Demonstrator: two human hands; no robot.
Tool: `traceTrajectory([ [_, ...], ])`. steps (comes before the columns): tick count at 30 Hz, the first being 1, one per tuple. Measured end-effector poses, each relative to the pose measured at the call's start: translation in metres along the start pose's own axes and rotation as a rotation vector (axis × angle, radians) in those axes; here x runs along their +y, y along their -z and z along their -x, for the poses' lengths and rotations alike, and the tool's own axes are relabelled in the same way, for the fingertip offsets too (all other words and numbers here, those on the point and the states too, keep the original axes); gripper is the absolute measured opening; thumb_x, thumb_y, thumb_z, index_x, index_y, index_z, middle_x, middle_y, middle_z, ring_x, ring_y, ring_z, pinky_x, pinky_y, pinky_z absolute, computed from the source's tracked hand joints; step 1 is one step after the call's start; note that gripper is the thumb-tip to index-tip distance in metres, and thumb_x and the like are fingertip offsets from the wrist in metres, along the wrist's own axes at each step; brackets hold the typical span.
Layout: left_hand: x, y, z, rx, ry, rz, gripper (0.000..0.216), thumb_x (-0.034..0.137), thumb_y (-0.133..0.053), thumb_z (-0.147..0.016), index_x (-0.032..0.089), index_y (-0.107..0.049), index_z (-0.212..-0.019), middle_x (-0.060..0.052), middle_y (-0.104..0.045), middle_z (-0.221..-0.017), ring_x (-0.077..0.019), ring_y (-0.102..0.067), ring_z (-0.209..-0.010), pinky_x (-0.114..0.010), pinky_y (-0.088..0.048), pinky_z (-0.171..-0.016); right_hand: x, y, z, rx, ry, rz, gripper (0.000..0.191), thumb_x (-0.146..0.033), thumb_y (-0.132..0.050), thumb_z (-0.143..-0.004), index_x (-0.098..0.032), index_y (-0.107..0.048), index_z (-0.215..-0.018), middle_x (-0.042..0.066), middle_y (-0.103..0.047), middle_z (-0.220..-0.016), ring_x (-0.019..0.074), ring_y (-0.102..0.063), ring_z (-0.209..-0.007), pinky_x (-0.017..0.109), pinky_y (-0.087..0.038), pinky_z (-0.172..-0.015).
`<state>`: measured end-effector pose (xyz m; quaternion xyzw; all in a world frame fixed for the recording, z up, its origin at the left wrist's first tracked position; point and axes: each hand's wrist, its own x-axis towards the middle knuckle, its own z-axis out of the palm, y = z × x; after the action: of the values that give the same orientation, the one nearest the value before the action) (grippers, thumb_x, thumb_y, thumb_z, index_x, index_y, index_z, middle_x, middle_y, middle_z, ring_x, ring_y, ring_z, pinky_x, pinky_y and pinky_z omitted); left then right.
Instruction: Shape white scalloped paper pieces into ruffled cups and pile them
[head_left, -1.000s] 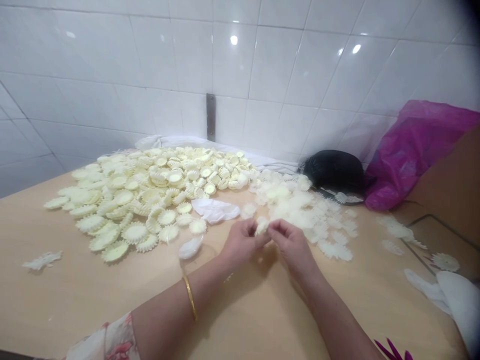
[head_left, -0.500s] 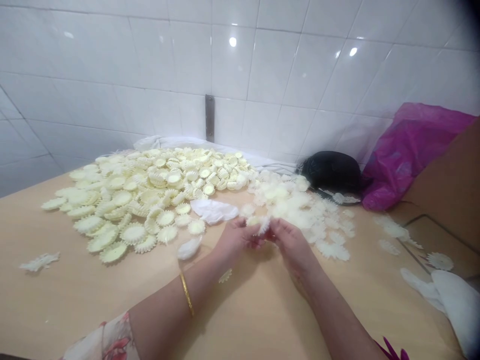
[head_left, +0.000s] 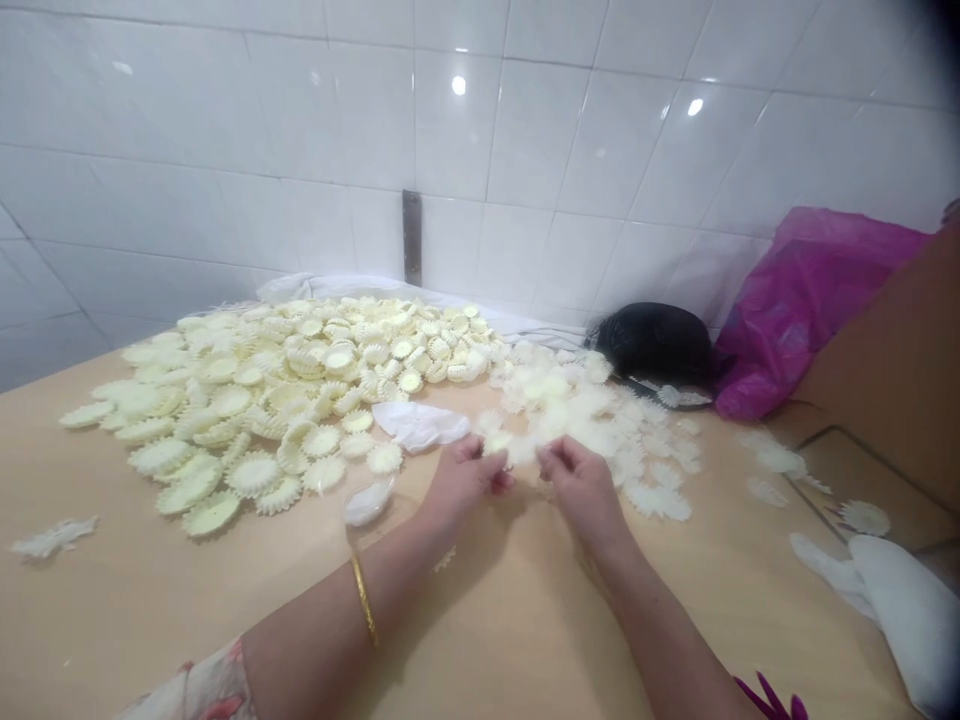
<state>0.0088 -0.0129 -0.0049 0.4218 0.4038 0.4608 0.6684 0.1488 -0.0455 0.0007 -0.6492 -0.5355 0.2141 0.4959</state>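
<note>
My left hand [head_left: 469, 475] is closed in a pinch in front of the heap, a gold bangle [head_left: 364, 600] around its wrist. Facing it across a small gap, my right hand [head_left: 583, 485] also pinches with thumb and fingers. Between the two sets of fingertips is a thin pale scalloped disc [head_left: 523, 450], blurred against similar discs behind it. To the left spreads a big heap of cream scalloped cups [head_left: 255, 400]. Flatter, whiter scalloped discs [head_left: 585, 400] lie loose behind my right hand. Under my left forearm, another scalloped piece [head_left: 445, 558] is partly hidden.
A crumpled white piece [head_left: 421, 425] and a small clear-and-white item [head_left: 369, 502] lie left of my hands. At the back right are a black bag [head_left: 652, 340] and a magenta plastic bag [head_left: 802, 310]. White sheets [head_left: 900, 600] lie front right; a tiled wall [head_left: 360, 120] stands behind.
My hands have drawn slightly apart, with the pale disc between them now flatter and more blurred. The view has shifted a little, so most things appear farther left.
</note>
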Motion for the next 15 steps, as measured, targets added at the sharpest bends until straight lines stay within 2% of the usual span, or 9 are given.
traceTrajectory([
  [3,0.002,0.002,-0.002,0.039,-0.006,0.015,0.018,0.022,-0.067,-0.064,0.013,-0.051,-0.066,-0.003,-0.059,-0.061,-0.0101,-0.056,-0.052,-0.023,-0.045,-0.054,0.012,0.013,-0.011,0.258,0.031,0.149,0.022,-0.035,-0.045,-0.077,-0.020,-0.048,-0.060,-0.001,-0.047,-0.052,0.0149,-0.043,-0.052,0.027,-0.034,-0.052],
  [5,0.003,0.002,-0.003,0.018,0.005,0.009,0.018,0.021,-0.067,-0.065,0.012,-0.051,-0.067,-0.004,-0.059,-0.061,-0.0099,-0.056,-0.051,-0.022,-0.045,-0.053,0.020,0.018,-0.017,0.382,0.091,0.231,0.018,-0.031,-0.045,-0.076,-0.018,-0.056,-0.076,0.004,-0.055,-0.069,0.0182,-0.049,-0.063,0.031,-0.039,-0.061],
  [6,0.003,0.001,-0.003,-0.011,0.028,0.010,0.016,0.020,-0.066,-0.066,0.012,-0.052,-0.068,-0.004,-0.059,-0.060,-0.0095,-0.055,-0.050,-0.022,-0.045,-0.051,0.023,0.020,-0.019,0.406,0.129,0.260,0.021,-0.029,-0.044,-0.076,-0.016,-0.058,-0.086,0.008,-0.057,-0.080,0.0199,-0.052,-0.069,0.033,-0.040,-0.066],
  [8,0.002,0.000,-0.002,-0.072,0.083,0.014,0.014,0.018,-0.064,-0.068,0.012,-0.052,-0.072,-0.004,-0.059,-0.060,-0.0090,-0.055,-0.049,-0.020,-0.044,-0.049,0.024,0.019,-0.020,0.409,0.192,0.294,0.030,-0.025,-0.042,-0.076,-0.012,-0.058,-0.099,0.014,-0.056,-0.096,0.0222,-0.053,-0.081,0.036,-0.040,-0.076],
  [9,0.001,-0.001,-0.001,-0.093,0.107,0.019,0.014,0.018,-0.063,-0.068,0.012,-0.052,-0.074,-0.004,-0.059,-0.060,-0.0090,-0.055,-0.049,-0.019,-0.043,-0.048,0.022,0.018,-0.019,0.403,0.212,0.294,0.030,-0.024,-0.041,-0.077,-0.012,-0.058,-0.099,0.015,-0.056,-0.098,0.0226,-0.053,-0.084,0.037,-0.040,-0.079],
  [11,0.000,-0.002,0.001,-0.103,0.134,0.035,0.014,0.019,-0.062,-0.070,0.012,-0.051,-0.076,-0.005,-0.060,-0.061,-0.0093,-0.055,-0.049,-0.019,-0.043,-0.048,0.017,0.015,-0.015,0.385,0.235,0.236,0.026,-0.024,-0.039,-0.080,-0.013,-0.060,-0.092,0.013,-0.058,-0.093,0.0221,-0.054,-0.086,0.036,-0.040,-0.079],
  [15,-0.002,-0.003,0.002,-0.059,0.144,0.049,0.013,0.021,-0.059,-0.073,0.013,-0.049,-0.074,-0.004,-0.057,-0.055,-0.0089,-0.052,-0.044,-0.019,-0.040,-0.043,0.002,0.007,-0.002,0.270,0.238,0.081,0.019,-0.029,-0.044,-0.081,-0.017,-0.059,-0.078,0.005,-0.061,-0.077,0.0184,-0.054,-0.074,0.030,-0.041,-0.071],
])
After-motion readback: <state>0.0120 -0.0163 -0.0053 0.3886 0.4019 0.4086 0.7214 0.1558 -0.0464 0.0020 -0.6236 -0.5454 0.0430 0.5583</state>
